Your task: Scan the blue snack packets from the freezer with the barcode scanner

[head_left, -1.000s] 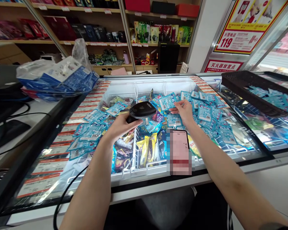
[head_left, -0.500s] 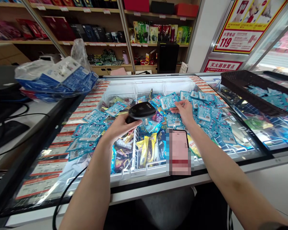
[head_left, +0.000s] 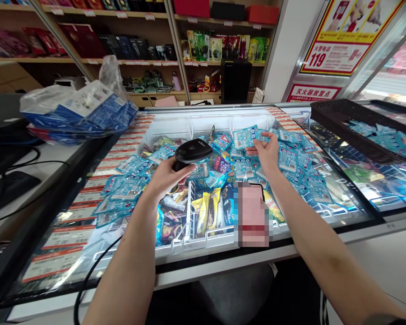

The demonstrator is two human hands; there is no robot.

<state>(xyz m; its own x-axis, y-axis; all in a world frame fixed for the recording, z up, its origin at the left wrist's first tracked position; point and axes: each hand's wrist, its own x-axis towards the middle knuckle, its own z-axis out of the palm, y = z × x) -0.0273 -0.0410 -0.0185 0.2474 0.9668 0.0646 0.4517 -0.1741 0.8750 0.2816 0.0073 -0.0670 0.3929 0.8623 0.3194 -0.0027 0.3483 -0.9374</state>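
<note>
The left hand (head_left: 165, 178) is wrapped around a black barcode scanner (head_left: 193, 151) while the loosely curled right hand (head_left: 268, 151), its grip unclear, meets a blue packet (head_left: 244, 137) near the glass-topped freezer (head_left: 223, 266)'s far edge, where overlapping neighbouring packets (head_left: 287, 159) could catch and slide along.

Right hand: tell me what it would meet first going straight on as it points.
The right hand would probably meet the blue barcoded packet by its fingertips first; depth is unclear, so it may already touch it.
</note>
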